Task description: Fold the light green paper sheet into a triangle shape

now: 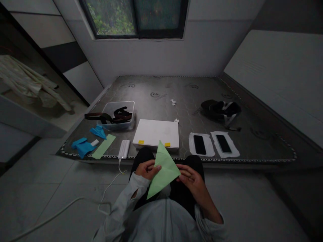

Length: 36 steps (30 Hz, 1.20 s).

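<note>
Above my lap I hold a light green sheet of paper [164, 169], folded into a triangle with one corner pointing up. My left hand [147, 169] is closed on its left edge, the thumb lying on top. My right hand [188, 175] pinches the right corner between thumb and fingers. Just beyond the paper a flat white box [156, 131] with two yellow tabs lies at the bed's near edge. A strip of green paper [104, 147] lies farther left, beside folded blue paper pieces [84, 147].
A white power bank [124, 149] with a cable [107, 188] running to the floor sits left of the box. Behind it stands a clear bin [118, 125] holding dark belts. Two phones [199, 144] rest on white wrappers at right, below a dark bag-like item [220, 109]. Small white bits [173, 102] lie mid-mattress.
</note>
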Each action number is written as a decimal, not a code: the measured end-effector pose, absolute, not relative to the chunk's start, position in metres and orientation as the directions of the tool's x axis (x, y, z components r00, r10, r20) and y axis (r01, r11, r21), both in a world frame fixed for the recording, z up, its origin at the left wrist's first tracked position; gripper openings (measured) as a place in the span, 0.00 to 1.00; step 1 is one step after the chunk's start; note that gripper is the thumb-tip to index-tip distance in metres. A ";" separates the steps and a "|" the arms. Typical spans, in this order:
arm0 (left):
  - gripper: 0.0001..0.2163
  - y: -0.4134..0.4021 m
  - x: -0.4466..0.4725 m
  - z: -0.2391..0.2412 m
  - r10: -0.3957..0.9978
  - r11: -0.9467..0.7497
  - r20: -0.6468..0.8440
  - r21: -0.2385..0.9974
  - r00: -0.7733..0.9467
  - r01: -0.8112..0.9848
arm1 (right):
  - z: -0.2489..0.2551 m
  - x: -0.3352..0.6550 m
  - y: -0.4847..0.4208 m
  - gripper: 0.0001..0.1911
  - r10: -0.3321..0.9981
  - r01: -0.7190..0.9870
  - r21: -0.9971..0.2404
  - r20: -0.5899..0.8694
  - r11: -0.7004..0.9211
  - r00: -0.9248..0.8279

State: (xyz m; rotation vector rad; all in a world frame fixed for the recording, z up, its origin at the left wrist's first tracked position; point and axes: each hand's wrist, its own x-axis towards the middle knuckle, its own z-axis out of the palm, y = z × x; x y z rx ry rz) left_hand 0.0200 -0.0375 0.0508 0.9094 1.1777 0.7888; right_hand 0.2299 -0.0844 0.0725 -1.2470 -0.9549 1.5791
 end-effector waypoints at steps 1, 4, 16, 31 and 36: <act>0.28 -0.037 0.019 0.050 0.895 0.406 -0.396 0.914 0.207 -0.008 | 0.074 0.231 -0.084 0.21 0.950 -0.161 -0.937 -0.297 -0.310 -0.100; 0.31 -0.038 0.019 0.051 0.932 0.246 -0.282 0.953 0.228 0.177 | 0.072 0.231 -0.083 0.21 0.949 -0.108 -0.943 -0.306 -0.314 -0.080; 0.20 -0.046 0.018 0.060 0.963 -0.199 0.075 0.842 0.258 0.501 | 0.070 0.223 -0.080 0.21 0.941 -0.118 -0.934 -0.340 -0.337 0.006; 0.03 -0.036 -0.002 0.060 0.593 -0.795 0.643 0.369 0.485 0.482 | 0.052 0.223 -0.081 0.21 0.927 -0.321 -0.887 -0.370 -0.333 0.059; 0.03 -0.037 -0.007 0.078 0.503 -0.764 0.768 0.182 0.396 0.619 | 0.058 0.221 -0.081 0.26 0.920 -0.357 -0.859 -0.392 -0.366 -0.002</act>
